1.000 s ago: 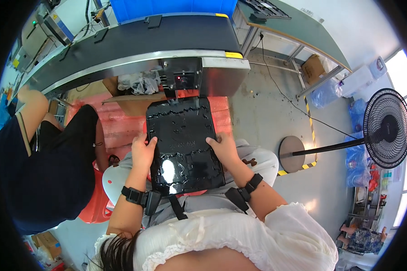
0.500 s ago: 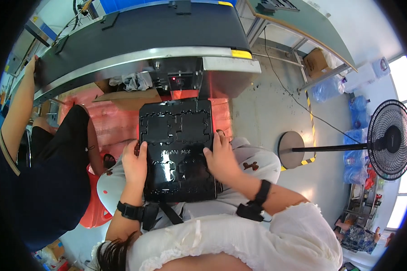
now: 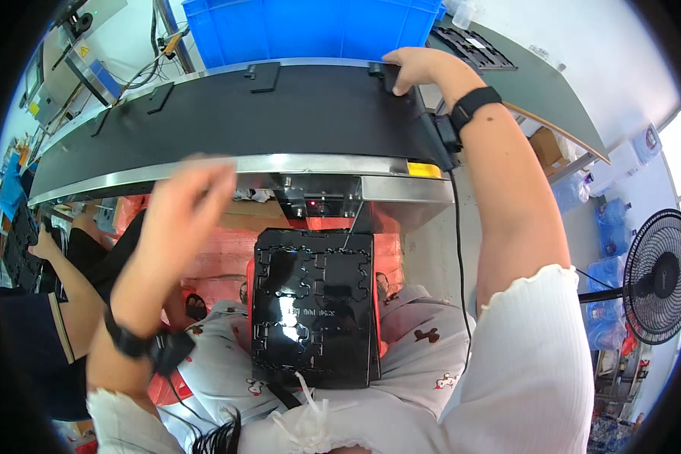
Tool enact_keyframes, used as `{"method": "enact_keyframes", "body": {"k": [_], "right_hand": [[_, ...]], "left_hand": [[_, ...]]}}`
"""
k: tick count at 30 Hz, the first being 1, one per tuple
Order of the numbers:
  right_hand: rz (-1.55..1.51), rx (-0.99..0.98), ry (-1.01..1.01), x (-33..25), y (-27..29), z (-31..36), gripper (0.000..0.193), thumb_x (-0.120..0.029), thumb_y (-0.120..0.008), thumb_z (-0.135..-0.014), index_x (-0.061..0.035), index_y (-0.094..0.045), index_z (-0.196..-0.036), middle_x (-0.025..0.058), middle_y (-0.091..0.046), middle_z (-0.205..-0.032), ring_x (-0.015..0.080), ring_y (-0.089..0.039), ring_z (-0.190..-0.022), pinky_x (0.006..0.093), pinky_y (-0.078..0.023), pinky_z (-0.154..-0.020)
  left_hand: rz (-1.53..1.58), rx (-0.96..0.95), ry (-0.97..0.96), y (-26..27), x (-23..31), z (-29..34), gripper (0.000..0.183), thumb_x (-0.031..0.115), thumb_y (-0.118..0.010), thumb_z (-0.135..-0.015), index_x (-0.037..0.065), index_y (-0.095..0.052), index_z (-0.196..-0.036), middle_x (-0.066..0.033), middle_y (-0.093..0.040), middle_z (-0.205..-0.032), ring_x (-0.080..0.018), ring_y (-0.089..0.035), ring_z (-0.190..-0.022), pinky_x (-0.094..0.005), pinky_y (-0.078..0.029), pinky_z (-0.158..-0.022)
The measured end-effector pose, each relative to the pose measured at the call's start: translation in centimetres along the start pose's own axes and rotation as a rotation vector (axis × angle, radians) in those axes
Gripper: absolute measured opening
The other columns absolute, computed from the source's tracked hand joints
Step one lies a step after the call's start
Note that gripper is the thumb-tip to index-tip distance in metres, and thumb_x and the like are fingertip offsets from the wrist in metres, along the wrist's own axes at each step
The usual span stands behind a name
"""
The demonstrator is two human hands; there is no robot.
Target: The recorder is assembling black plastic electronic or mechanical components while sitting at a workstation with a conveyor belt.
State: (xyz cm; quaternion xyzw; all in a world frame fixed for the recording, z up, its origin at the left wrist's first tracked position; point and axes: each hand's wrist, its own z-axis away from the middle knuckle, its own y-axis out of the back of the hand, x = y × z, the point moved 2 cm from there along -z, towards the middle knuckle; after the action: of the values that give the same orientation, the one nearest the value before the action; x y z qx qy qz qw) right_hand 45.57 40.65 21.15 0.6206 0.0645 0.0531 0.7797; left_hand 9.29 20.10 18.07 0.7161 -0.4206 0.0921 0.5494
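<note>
Right hand (image 3: 412, 66) reaches to the upper middle, fingers closing on a small black part (image 3: 376, 69) on the belt (image 3: 227, 125) — left hand (image 3: 180, 212) hovers open, blurred. Tray (image 3: 314, 306) rests on the lap, centre frame. Next, probably, lifting that part cleanly.

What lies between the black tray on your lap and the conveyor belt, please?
In the head view, the belt's steel edge, then red crates, lie above the black tray.

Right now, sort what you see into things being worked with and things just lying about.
Being worked with:
right hand on a small black part
conveyor belt
left hand, raised and blurred
black tray on the lap

Lying about:
blue crate
fan
water bottles
</note>
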Motion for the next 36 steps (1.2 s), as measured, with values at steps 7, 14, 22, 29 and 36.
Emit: {"method": "enact_keyframes", "body": {"k": [7,14,22,29,36], "right_hand": [[-0.383,0.585,0.252,-1.1,0.7,9.9,0.03,-0.018,-0.07,-0.084,-0.0035,-0.07,-0.111,0.0099,-0.07,-0.091,0.0225,-0.068,-0.077,0.0339,-0.053,-0.067],[-1.176,0.144,0.254,-7.6,-10.7,25.3,0.031,-0.017,-0.068,-0.092,-0.0005,-0.065,-0.118,0.0087,-0.067,-0.098,0.0191,-0.066,-0.09,0.0333,-0.053,-0.077],[-0.351,0.552,0.247,-11.9,-25.9,24.3,0.041,-0.019,-0.065,-0.09,-0.0094,-0.06,-0.13,0.0088,-0.047,-0.143,0.0308,-0.04,-0.136,0.0501,-0.038,-0.105],[-0.422,0.352,0.186,-13.2,-27.8,26.2,0.043,-0.015,-0.062,-0.091,-0.0132,-0.058,-0.134,0.0071,-0.045,-0.149,0.0305,-0.033,-0.144,0.056,-0.028,-0.114],[-0.414,0.407,0.205,-10.9,-29.7,25.8,0.041,-0.012,-0.062,-0.09,-0.011,-0.06,-0.131,0.0134,-0.048,-0.146,0.0295,-0.04,-0.14,0.0506,-0.032,-0.114]], "left_hand": [[-0.464,-0.233,-0.182,-6.5,-4.8,-20.2,0.071,0.037,-0.07,-0.087,0.017,-0.042,-0.149,-0.0157,-0.024,-0.161,-0.0321,-0.022,-0.149,-0.042,-0.02,-0.121],[-0.418,-0.389,-0.088,-9.2,-7.3,-23.4,0.075,0.045,-0.074,-0.082,0.014,-0.048,-0.145,-0.0192,-0.051,-0.133,-0.0341,-0.05,-0.125,-0.0411,-0.04,-0.108],[-0.033,-0.214,-0.222,-5.0,1.3,-11.0,0.082,0.038,-0.083,-0.07,0.007,-0.051,-0.139,-0.0128,-0.054,-0.125,-0.0293,-0.052,-0.121,-0.0386,-0.04,-0.105],[-0.229,-0.49,-0.257,-7.9,2.0,5.3,0.08,0.021,-0.083,-0.061,0.004,-0.053,-0.133,-0.0155,-0.049,-0.126,-0.0355,-0.048,-0.119,-0.0423,-0.039,-0.103],[-0.186,-0.535,-0.321,-11.6,-3.7,9.1,0.071,0.012,-0.077,-0.067,0.002,-0.052,-0.133,-0.0168,-0.047,-0.133,-0.0365,-0.043,-0.128,-0.0453,-0.037,-0.108]]}}
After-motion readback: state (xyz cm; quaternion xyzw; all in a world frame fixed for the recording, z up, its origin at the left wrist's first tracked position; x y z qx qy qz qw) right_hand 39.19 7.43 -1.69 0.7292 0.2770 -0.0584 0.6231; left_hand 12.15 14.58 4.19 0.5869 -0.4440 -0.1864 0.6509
